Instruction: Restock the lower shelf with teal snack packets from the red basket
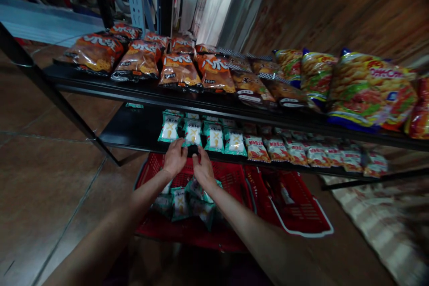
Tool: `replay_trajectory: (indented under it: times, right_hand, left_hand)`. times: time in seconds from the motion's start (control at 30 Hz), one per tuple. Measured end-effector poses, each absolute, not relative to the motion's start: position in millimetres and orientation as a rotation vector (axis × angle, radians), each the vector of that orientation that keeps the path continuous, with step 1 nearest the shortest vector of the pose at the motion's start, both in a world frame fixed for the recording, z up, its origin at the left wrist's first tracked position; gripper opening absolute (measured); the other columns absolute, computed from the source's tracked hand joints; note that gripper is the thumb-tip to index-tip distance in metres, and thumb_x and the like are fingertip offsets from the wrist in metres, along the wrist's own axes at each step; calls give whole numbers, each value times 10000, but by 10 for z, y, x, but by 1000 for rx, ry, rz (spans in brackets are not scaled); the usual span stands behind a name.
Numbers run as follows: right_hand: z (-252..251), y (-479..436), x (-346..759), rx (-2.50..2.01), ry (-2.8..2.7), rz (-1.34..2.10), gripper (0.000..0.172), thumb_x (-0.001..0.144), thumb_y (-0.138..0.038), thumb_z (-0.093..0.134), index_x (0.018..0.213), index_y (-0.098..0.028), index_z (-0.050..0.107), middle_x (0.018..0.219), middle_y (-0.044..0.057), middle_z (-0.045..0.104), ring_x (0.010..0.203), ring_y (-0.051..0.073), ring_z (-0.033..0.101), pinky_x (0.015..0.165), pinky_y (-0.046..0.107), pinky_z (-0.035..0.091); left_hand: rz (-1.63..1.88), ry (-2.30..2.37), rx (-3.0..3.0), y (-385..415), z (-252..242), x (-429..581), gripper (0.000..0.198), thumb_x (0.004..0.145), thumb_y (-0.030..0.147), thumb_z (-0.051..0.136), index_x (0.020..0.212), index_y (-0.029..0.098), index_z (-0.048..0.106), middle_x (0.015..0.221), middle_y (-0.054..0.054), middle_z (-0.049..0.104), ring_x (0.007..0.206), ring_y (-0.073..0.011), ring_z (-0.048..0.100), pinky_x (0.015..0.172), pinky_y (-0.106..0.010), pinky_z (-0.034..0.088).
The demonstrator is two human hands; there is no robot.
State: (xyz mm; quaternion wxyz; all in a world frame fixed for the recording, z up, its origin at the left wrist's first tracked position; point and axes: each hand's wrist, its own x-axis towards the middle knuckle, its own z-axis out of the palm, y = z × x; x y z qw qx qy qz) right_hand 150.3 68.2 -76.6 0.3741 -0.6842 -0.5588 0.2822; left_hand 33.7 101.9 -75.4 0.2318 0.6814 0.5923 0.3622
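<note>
My left hand and my right hand are close together at the front edge of the lower shelf. Between their fingertips is a small black object, its kind unclear; the fingers of both hands are closed at it. Just beyond stand green-and-white snack packets in a row on the shelf. Under my forearms is a red shopping basket. Several similar green-and-white packets lie loosely inside it, partly covered by my right arm.
Orange chip bags, brown bags and large yellow bags line the upper shelf. Red-and-white packets continue the lower row rightward. Another red basket with a white handle sits at right. A black shelf post slants at left.
</note>
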Motion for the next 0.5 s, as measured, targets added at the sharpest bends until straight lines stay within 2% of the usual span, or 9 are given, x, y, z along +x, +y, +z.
replay_trajectory:
  times: [0.1,0.2,0.37,0.5]
  right_hand:
    - [-660,832,1637,-1766,-1422,690,524,857,-342,376,1319,-102,437,1363,148,468,1275,229,432,1086,423,304]
    - [-582,1003,1753,-1786,-1419,699,541,864,-355,371,1340,-101,416,1387,146,442,1293,228,409,1094,419,289]
    - [-575,1216,1822,-1831,-1412,778,566,875,-365,367,1359,-73,391,1390,157,434,1300,226,400,1104,396,274]
    - [-632,1304,1795,-1804,-1417,809,545,877,-373,366,1346,-99,413,1365,138,469,1272,219,433,1098,402,282]
  left_hand:
    - [969,1632,1750,1116,-746,539,423,840,253,419,1240,141,494,1367,-129,471,1299,-210,391,1085,-385,310]
    - [957,1625,1648,1301,-715,687,532,842,286,423,1323,61,400,1405,-184,414,1336,-238,336,1101,-399,277]
    - [985,1626,1536,1528,-709,761,557,853,283,394,1355,46,349,1396,-186,424,1308,-225,384,1094,-365,283]
    - [984,1660,1536,1545,-787,737,557,857,283,397,1343,14,355,1363,-203,456,1283,-232,415,1093,-364,285]
